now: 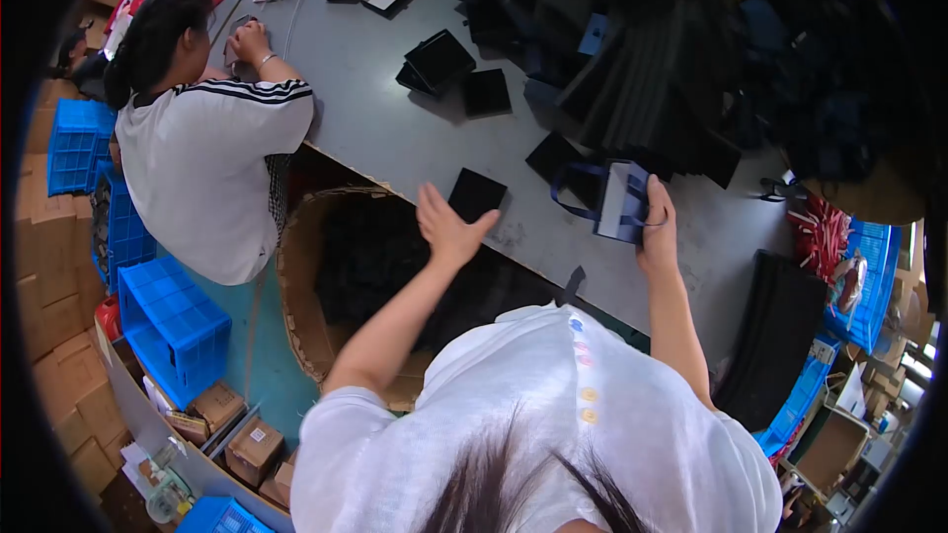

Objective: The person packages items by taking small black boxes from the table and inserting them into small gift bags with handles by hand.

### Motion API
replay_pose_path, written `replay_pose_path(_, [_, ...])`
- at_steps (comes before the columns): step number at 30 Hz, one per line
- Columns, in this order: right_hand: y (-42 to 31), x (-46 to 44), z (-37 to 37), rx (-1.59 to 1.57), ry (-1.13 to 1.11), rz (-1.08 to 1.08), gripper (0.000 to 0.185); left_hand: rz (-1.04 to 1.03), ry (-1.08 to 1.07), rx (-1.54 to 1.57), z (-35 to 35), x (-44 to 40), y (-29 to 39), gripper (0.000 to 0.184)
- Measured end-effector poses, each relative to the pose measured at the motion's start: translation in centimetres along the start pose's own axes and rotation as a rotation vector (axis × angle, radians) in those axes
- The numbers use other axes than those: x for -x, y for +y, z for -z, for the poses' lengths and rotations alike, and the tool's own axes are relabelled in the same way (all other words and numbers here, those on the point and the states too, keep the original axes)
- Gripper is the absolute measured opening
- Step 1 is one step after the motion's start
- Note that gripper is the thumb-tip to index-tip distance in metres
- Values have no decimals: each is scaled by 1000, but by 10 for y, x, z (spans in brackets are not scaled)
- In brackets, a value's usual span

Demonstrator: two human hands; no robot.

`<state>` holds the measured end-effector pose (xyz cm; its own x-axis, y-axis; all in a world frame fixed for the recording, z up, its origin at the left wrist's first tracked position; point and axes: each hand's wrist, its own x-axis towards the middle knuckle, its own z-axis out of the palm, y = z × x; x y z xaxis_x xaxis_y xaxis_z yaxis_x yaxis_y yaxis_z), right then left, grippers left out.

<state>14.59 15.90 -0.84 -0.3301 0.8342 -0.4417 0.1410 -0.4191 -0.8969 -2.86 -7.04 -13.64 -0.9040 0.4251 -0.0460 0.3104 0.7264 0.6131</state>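
Note:
A small gift bag, dark blue with a pale side and ribbon handles, is in my right hand, its fingers wrapped round the right side. My left hand has its fingers spread beside a flat black box near the table's front edge; whether it touches the box I cannot tell. Further back on the grey table lie more black boxes. Dark flat pieces stand in a fanned row behind the bag.
A co-worker in a white shirt sits at the left, a hand on the table. Below the table edge stands a large carton with dark contents. Blue crates are at the left, and red cords lie at the right.

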Motion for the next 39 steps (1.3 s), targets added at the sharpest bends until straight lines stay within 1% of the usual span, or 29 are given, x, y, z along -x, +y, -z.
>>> replay_pose_path(2, [-17, 18, -12, 129, 46, 35, 48, 104, 24, -143, -22, 12, 29, 115])
replay_pose_path(3, [-10, 12, -5, 112, 26, 35, 46, 28, 53, -200, -30, 8, 24, 112])
replay_pose_path(4, [-7, 8, -1, 127, 17, 98, 42, -47, 88, -256, -34, 3, 13, 109])
replay_pose_path(5, [-10, 8, 1, 149, -3, 110, 40, -50, 39, -178, -24, -1, 14, 104])
replay_pose_path(6, [-12, 8, 3, 168, -25, 119, 38, -48, -35, -99, -13, -1, 14, 103])
replay_pose_path(7, [-5, 1, 8, 197, -52, 193, 36, -115, -75, 29, 8, 1, 28, 101])
replay_pose_path(8, [-7, -2, 7, 182, -46, 198, 36, -187, -118, 152, 34, 0, 46, 100])
replay_pose_path(10, [-6, 4, 6, 291, -83, 140, 37, -406, -212, 346, 80, 4, 98, 98])
replay_pose_path(12, [1, 4, 4, 320, -119, 148, 38, -573, -321, 345, 97, 6, 134, 95])
replay_pose_path(14, [8, 1, 3, 342, -214, 83, 39, -550, -441, 341, 90, 8, 147, 95])
replay_pose_path(15, [9, -3, 5, 260, -234, -30, 40, -554, -433, 336, 88, 7, 147, 95])
replay_pose_path(16, [8, -3, 5, 252, -234, -25, 40, -563, -458, 277, 86, 6, 148, 95])
replay_pose_path(18, [10, 2, 8, 90, -214, -184, 40, -567, -498, 217, 83, 9, 148, 96])
replay_pose_path(19, [15, 1, 11, 83, -210, -187, 40, -559, -532, 151, 84, 8, 150, 96])
replay_pose_path(21, [28, -4, 16, 215, -195, 22, 41, -555, -566, 82, 81, 10, 153, 97])
replay_pose_path(24, [31, -5, 20, 295, -183, 80, 41, -541, -652, -27, 75, 15, 156, 97])
replay_pose_path(26, [31, 1, 24, 302, -190, 70, 39, -607, -688, 123, 74, 17, 167, 95])
replay_pose_path(27, [34, 9, 20, 377, -240, 159, 38, -612, -695, 121, 66, 22, 172, 95])
replay_pose_path(28, [37, 16, 14, 452, -291, 252, 38, -593, -609, 369, 53, 27, 176, 91])
replay_pose_path(29, [31, 28, 6, 388, -275, 195, 40, -567, -516, 612, 42, 30, 176, 88])
replay_pose_path(30, [26, 39, -1, 322, -257, 136, 43, -409, -445, 691, 31, 30, 173, 76])
replay_pose_path(32, [35, 37, 8, 356, -435, 347, 61, -289, -535, 750, 28, 23, 160, 64])
replay_pose_path(33, [10, 41, 24, 464, -708, 201, 70, -340, -465, 522, 47, 23, 164, 50])
replay_pose_path(34, [-15, 45, 41, 558, -976, 39, 79, -306, -493, 494, 56, 17, 152, 39])
replay_pose_path(35, [-22, 29, 65, 819, -1100, 216, 85, -313, -487, 440, 68, 11, 133, 32])
replay_pose_path(36, [-14, 12, 96, 784, -1100, 254, 75, -346, -439, 313, 84, 5, 110, 28])
replay_pose_path(37, [-18, -9, 128, 724, -972, 163, 61, -331, -431, 213, 101, 0, 78, 27])
replay_pose_path(38, [-18, -37, 160, 716, -768, 95, 49, -381, -491, 137, 115, -7, 34, 29])
replay_pose_path(39, [-28, -61, 191, 704, -493, 48, 43, -390, -527, -145, 134, -4, 2, 36])
